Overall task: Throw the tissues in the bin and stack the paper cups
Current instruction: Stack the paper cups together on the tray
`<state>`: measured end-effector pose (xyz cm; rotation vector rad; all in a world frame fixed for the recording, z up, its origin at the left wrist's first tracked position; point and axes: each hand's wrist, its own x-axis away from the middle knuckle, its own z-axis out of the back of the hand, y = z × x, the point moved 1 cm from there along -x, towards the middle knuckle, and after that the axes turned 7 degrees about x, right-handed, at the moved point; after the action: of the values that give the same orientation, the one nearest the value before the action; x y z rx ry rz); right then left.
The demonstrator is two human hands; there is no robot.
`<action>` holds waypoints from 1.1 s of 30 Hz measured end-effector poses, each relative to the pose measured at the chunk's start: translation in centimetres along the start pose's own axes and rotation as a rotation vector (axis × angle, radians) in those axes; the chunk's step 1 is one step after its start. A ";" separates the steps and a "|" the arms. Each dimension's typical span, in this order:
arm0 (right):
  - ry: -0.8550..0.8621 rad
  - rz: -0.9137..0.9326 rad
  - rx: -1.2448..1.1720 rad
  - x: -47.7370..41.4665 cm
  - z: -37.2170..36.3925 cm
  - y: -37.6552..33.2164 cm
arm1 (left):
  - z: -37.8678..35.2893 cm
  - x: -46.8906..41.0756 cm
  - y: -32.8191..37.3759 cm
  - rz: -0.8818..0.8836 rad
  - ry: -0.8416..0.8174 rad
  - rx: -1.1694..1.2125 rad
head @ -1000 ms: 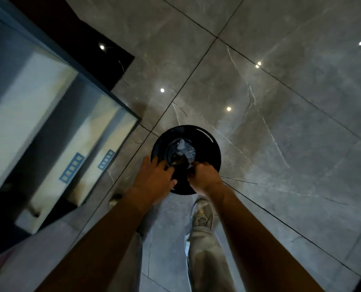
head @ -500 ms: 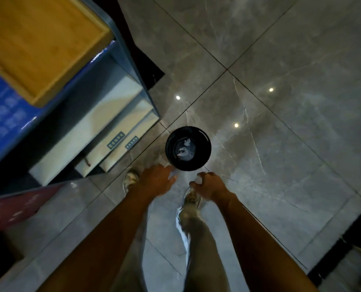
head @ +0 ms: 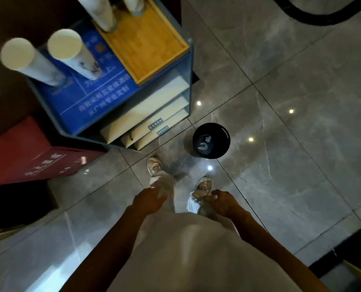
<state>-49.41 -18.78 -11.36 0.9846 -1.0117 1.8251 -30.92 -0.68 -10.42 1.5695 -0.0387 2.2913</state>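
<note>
Two hands held empty above the floor, bin ahead.
Head view: left hand [head: 149, 200] loosely open, right hand [head: 221, 200] half-curled, neither grip holding anything; one black bin [head: 211, 140] at 12 o'clock holds tissues [head: 203, 144]; four paper cups [head: 71, 52] stand on the table [head: 103, 106] at 10 o'clock.

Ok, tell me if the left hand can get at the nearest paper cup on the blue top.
Probably yes. The left hand looks empty, and nothing stands between it and the paper cup upright on the blue top; it hangs low, so needs raising.
</note>
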 end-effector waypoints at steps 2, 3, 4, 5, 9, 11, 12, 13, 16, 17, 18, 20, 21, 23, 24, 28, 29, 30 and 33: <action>0.006 0.005 -0.030 1.0 -0.5 -0.7 | 0.4 1.5 -1.4 0.012 -0.006 0.065; 0.005 0.007 -0.054 1.4 -0.7 -1.0 | 0.8 2.1 -1.9 0.020 -0.011 0.107; 0.002 0.005 -0.075 1.7 -0.9 -1.3 | 1.3 2.6 -2.4 0.034 -0.011 0.164; 0.000 -0.009 -0.084 2.0 -1.1 -1.6 | 1.9 3.0 -3.0 0.049 -0.002 0.225; -0.004 -0.090 -0.083 2.1 -1.9 -4.2 | 5.3 3.1 -5.5 0.079 0.053 0.393; -0.050 -0.090 -0.058 1.7 -1.9 -6.2 | 7.5 2.9 -6.7 0.075 0.060 0.446; -0.071 -0.087 -0.029 1.4 -1.6 -7.3 | 8.7 2.8 -7.4 0.062 0.064 0.474; -0.089 -0.080 0.010 1.0 -1.4 -8.5 | 9.8 2.6 -8.1 0.048 0.069 0.497; -0.093 0.013 0.080 0.0 -0.6 -12.2 | 12.9 1.9 -10.1 0.032 0.075 0.499; -0.088 0.033 0.086 -0.2 -0.3 -13.3 | 13.9 1.6 -10.7 0.031 0.079 0.486; -0.081 0.035 0.089 -0.5 0.0 -14.5 | 14.7 1.4 -11.3 0.023 0.082 0.472; -0.054 -0.009 0.093 -1.2 0.6 -16.4 | 15.9 1.0 -12.3 -0.015 0.080 0.454; -0.032 -0.035 0.086 -1.7 1.0 -17.4 | 16.4 1.0 -12.6 -0.036 0.076 0.450; 0.006 -0.022 0.091 -2.4 1.9 -19.3 | 17.6 1.5 -12.8 -0.078 0.084 0.468; 0.026 0.019 0.111 -2.7 2.4 -20.4 | 18.2 1.6 -12.7 -0.108 0.099 0.493; 0.059 0.128 0.229 -3.1 5.8 -25.3 | 21.1 2.4 -11.2 -0.244 0.183 0.503; 0.074 0.154 0.247 -3.1 6.9 -26.7 | 22.1 2.6 -10.8 -0.272 0.208 0.516; 0.097 0.173 0.257 -3.1 8.1 -28.1 | 23.1 2.8 -10.2 -0.305 0.234 0.529; 0.156 0.226 0.335 -2.6 11.8 -32.1 | 26.8 4.0 -8.5 -0.379 0.321 0.514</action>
<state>-16.79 -18.77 -0.80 0.9306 -0.7608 2.2744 -5.51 2.41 1.90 1.2457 0.9103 2.3061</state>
